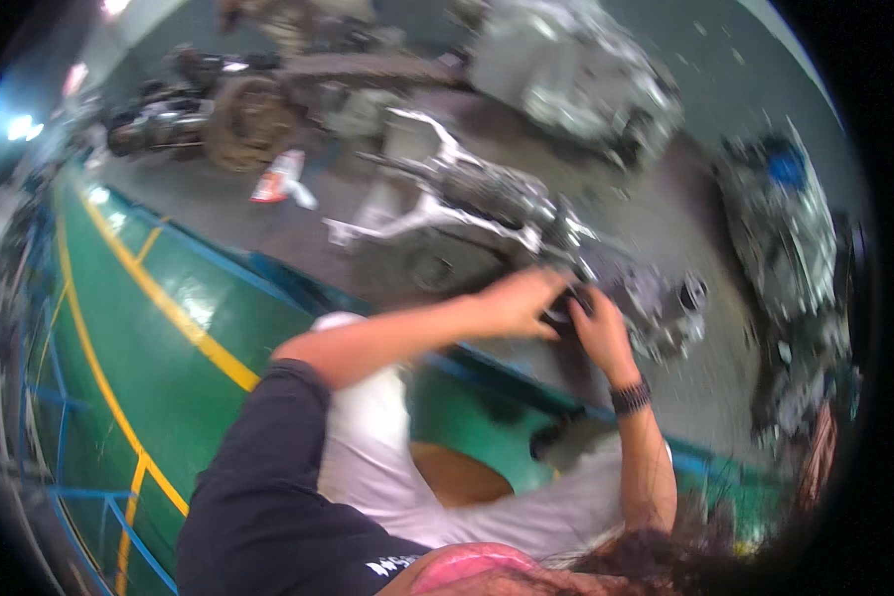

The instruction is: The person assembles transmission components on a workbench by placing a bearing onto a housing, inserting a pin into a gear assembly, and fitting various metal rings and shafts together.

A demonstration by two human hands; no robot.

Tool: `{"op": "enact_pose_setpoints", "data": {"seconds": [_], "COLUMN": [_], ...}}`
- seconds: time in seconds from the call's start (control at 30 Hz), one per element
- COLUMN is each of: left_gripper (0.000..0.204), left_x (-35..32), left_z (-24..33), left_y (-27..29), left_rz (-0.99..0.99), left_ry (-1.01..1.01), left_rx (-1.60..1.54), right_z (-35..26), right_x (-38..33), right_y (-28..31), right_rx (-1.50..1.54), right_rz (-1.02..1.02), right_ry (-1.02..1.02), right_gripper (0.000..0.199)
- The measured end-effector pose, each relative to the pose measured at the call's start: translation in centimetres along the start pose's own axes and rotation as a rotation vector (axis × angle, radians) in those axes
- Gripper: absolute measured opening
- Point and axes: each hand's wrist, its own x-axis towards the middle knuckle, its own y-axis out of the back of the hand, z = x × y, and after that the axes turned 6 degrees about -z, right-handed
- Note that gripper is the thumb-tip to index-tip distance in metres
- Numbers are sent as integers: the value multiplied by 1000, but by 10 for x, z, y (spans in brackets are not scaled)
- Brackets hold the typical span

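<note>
Between my two hands is a small dark rounded part (560, 309), blurred and partly covered by fingers. My left hand (515, 304) reaches in from the left, its thumb and fingers curled about one side of it. On the other side, the fingers of my right hand (604, 336) close against the same part; a dark band circles that wrist. Just beyond lies a gear shaft assembly (497, 195) with pale metal shift forks (437, 221). Right of my hands sits a grey metal piece with round openings (666, 303).
A large silver casing (566, 74) stands at the far side, another casing (780, 228) at the right. Shafts with a brownish round gear (251, 121) lie far left, near an orange and white packet (280, 179). A blue edge (278, 273) borders the bench above green floor (159, 328).
</note>
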Motion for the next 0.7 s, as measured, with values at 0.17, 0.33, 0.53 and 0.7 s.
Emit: {"op": "enact_pose_setpoints", "data": {"seconds": [0.17,0.33,0.53,0.7], "left_gripper": [96,103,109,106], "left_x": [9,15,16,25], "left_z": [9,11,1,9], "left_y": [5,4,0,6], "left_rz": [-151,-199,-166,-232], "left_ry": [98,152,147,156], "left_rx": [86,170,221,219], "right_z": [7,-1,13,19], "right_x": [-4,-4,0,-2], "right_y": [2,2,3,4], "right_rx": [25,138,36,51], "right_rz": [-24,-66,-12,153], "right_ry": [-40,-104,-15,45], "right_gripper": [43,45,48,34]}}
